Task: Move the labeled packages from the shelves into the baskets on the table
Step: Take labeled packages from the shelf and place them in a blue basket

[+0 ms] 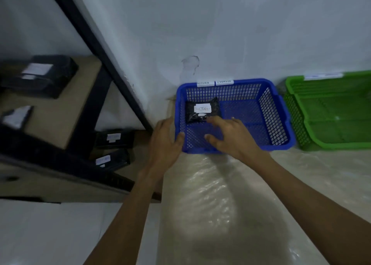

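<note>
Package (201,110) in black wrap, with a white label reading RETURN, lies just past the right hand (230,136). That hand is spread open and holds nothing, palm down over the blue basket (271,114). Its index fingertip is at the package's near edge (whether it touches, I cannot tell).

To that hand's left, the left hand (164,142) rests with relaxed fingers against the outside of the basket's left wall, its thumb at the near-left corner of the rim. Bare mesh floor lies beyond and to the right of the right hand.

The package sits flat in the basket's far-left corner, close to both walls. Two white tags (202,83) on the far rim read RETURN and OVERDUE.

A green basket (329,142) stands just beside the blue one, farther right on the table (220,204). Left of the left hand, a black-framed shelf (96,49) carries more black packages (114,138) with white labels, blurred. Both baskets stand near the wall (220,33).
</note>
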`<state>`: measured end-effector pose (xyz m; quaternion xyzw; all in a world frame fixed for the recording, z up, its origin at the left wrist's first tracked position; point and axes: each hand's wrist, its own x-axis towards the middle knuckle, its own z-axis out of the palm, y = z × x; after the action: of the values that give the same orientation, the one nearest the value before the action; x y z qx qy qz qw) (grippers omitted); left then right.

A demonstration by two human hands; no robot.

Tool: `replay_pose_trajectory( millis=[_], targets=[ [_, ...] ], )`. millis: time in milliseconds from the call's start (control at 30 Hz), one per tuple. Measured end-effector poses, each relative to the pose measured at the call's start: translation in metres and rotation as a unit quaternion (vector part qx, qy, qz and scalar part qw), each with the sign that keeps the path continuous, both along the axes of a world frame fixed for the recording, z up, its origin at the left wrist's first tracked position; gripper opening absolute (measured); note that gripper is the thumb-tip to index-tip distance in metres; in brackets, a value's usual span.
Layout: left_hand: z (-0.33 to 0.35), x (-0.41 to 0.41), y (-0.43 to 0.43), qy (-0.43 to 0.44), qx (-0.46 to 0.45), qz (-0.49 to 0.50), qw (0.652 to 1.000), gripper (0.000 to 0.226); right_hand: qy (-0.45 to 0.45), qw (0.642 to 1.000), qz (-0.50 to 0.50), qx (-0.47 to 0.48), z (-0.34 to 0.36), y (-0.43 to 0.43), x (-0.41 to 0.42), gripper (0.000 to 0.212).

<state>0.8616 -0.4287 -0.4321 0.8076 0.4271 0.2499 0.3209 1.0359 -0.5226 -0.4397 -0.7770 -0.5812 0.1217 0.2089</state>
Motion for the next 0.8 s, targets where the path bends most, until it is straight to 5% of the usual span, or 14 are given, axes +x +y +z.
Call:
replay_pose_trajectory(
  millis=[267, 800],
  targets=[
    [0.066, -0.11, -0.117, -0.054, 0.089, 0.006, 0.995, 0.025, 0.028, 0.994, 0.038, 0.097, 0.063, -0.116, -0.092, 0.047],
    [0.222, -0.399, -0.263, -0.113, 0.081, 0.033, 0.99, 0.022, 0.016, 0.98, 0.136, 0.146, 0.229, -0.246, -0.348, 0.051]
  ],
)
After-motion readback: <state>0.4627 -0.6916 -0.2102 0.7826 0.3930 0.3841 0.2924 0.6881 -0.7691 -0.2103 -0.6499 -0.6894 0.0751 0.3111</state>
